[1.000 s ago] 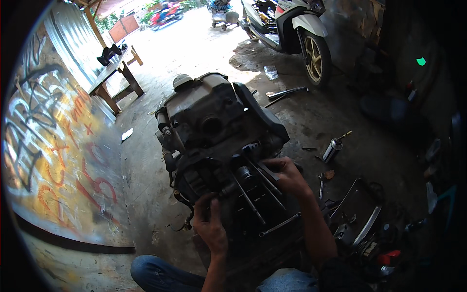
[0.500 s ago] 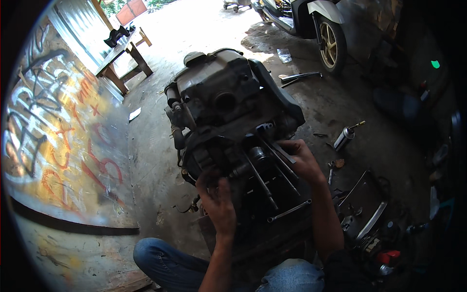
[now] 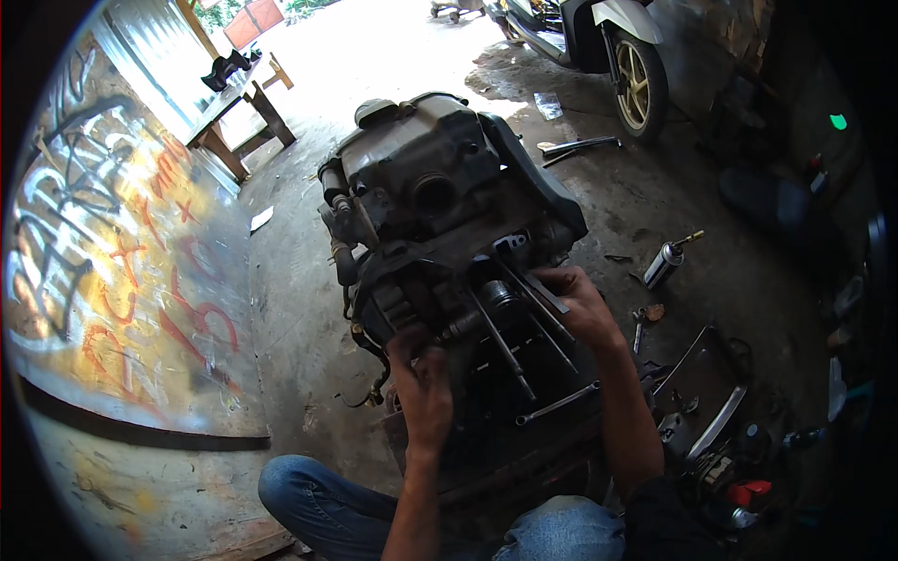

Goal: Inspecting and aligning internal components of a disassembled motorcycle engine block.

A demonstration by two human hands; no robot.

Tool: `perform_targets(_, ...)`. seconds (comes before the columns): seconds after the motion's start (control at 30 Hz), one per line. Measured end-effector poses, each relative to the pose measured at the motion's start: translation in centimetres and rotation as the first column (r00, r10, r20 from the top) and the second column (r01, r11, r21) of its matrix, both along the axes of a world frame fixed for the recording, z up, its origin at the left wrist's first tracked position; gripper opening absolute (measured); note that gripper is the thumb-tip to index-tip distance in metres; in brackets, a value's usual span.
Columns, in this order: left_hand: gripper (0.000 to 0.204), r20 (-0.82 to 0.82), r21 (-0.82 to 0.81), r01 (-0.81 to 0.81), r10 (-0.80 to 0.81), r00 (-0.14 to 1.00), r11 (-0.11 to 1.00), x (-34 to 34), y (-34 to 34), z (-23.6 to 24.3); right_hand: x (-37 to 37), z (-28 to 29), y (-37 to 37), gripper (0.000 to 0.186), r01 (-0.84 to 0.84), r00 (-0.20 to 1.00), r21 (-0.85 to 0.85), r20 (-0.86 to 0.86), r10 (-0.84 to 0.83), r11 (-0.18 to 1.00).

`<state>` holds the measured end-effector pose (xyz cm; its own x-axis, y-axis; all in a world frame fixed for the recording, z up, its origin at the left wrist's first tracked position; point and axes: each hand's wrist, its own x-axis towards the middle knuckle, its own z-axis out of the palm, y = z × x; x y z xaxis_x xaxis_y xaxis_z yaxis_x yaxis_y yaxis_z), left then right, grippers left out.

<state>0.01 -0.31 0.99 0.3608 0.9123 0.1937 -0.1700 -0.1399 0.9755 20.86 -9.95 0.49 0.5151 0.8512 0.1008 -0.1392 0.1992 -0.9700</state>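
Parked scooter (image 3: 587,45), wooden bench (image 3: 226,111), graffitied wall (image 3: 122,290)

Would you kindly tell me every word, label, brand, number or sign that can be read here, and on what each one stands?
Wall panel: large hand-painted lettering in white, black and red, which I won't copy out.
Spray can: any print is too small to read.
Parked motorbike: no readable marking.
Engine assembly: no readable marking; much of it is too dark to tell.

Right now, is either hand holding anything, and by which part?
It cannot be told. The right hand is at the right edge of a flat strip, its grip unclear; the left hand's fingertips blur against the dark engine.
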Motion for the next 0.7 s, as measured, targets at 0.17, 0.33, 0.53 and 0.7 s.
perform_targets(0.17,0.033,-0.677,-0.007,0.231,-0.175,0.715,0.973,-1.6,3.2,-1.5,0.3,-0.3,-0.1,0.026,-0.027,0.999,-0.017,0.017,0.027,0.999)
perform_targets(0.33,0.03,-0.101,0.211,-0.002,0.024,0.995,0.978,0.9,-0.7,1.9,0.2,-0.4,-0.1,0.026,-0.032,0.999,-0.04,0.013,0.033,0.999)
perform_targets(0.53,0.024,-0.476,-0.138,0.148,-0.197,0.857,0.979,-1.1,2.8,0.0,0.4,-0.4,-0.1,0.026,-0.032,0.999,-0.03,0.042,0.033,0.999)
perform_targets(0.7,0.031,-0.383,0.18,0.227,-0.145,0.912,0.957,-0.4,1.2,0.1,0.2,-0.5,0.0,0.026,-0.013,1.0,-0.067,0.017,0.014,0.998)
